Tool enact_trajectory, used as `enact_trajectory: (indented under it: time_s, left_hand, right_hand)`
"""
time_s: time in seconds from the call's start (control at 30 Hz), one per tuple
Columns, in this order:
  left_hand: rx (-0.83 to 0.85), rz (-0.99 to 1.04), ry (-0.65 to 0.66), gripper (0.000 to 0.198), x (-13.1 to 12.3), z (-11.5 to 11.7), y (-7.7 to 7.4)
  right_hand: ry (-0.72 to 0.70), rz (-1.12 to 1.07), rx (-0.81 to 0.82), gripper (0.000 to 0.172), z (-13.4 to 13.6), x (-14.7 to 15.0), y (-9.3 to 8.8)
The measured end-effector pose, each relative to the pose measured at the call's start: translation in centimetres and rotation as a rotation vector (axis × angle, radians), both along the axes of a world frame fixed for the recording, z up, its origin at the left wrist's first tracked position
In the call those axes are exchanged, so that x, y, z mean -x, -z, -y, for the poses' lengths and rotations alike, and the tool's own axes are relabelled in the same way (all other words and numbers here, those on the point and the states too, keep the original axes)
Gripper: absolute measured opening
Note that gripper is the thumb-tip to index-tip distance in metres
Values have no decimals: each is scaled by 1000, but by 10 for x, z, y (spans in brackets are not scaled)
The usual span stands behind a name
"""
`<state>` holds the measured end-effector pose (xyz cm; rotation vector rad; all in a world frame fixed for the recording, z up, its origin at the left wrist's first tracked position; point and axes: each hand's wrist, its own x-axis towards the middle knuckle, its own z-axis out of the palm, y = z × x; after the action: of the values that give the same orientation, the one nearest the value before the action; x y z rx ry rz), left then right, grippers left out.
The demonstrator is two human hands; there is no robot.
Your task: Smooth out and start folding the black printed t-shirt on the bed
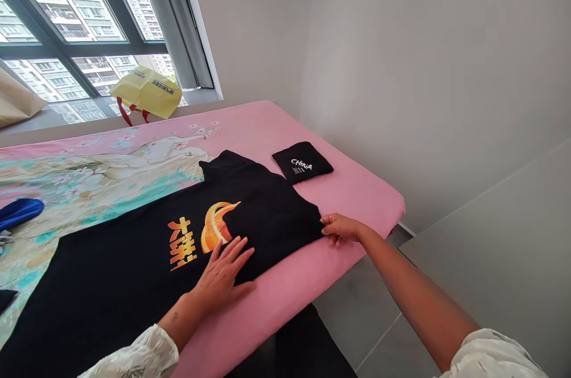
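Note:
A black T-shirt (147,235) lies spread on the bed, with an orange and yellow print on its chest. My left hand (224,271) rests flat on the shirt just below the print, fingers spread, the thumb reaching over the pink sheet. At the shirt's right end, my right hand (338,228) pinches the corner of a sleeve between thumb and fingers. Beyond the shirt sits a small folded black garment (303,163) with white "CHINA" lettering, touched by neither hand.
The bed (250,122) has a pink sheet with a floral, bird-like pattern at the left. A yellow bag (149,91) with red handles stands on the windowsill. Something blue (20,211) lies at the left edge. A wall (401,69) borders the bed's far right side.

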<state>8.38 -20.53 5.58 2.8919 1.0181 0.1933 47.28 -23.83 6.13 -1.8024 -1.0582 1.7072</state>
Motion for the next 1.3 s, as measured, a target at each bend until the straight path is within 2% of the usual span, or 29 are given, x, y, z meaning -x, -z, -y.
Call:
enact_trajectory:
  time_s: [0.1,0.2,0.37,0.43,0.53,0.67,0.73,0.83,0.93,1.03,1.13,1.2,1.3]
  left_hand:
    - [4,-32,46,74,-6,11,9]
    - [-14,-29,43,75,-20,9,11]
    - [40,-43,4,71,-36,3,17]
    - [63,-33,-28,66,-39,3,17]
    - [65,32,-77,51,-51,3,11]
    - [64,77,90,44,-83,2,3]
    - [81,68,115,45,-101,2,5]
    - [94,71,47,49,-120,2,11]
    - [84,70,-59,50,-125,-3,13]
    - [52,79,-228,49,-117,-24,9]
    - [48,57,-437,52,-101,-62,3]
    - [101,2,-555,59,-91,-91,-1]
    - [222,-71,-616,73,-84,-130,-9]
  right_hand:
    - [-51,-37,-8,64,-2,1,-6]
    - [-35,-74,-16,67,-4,6,-10]
    - [1,-66,65,56,4,3,-4]
    - [14,-81,51,52,9,0,-1]
    - [59,-146,-37,57,18,-2,4]
    - [114,-211,-196,62,30,-4,12]
    - [100,-215,-243,61,33,-5,15]
    - [82,-182,-279,57,34,-6,19]
    - [105,-109,-278,50,30,-5,22]
    - [106,-112,-269,46,29,-3,22]
    - [110,-177,-277,50,33,-2,19]
    - [121,-224,-270,54,36,0,15]
    - [137,-280,-247,62,38,3,9]
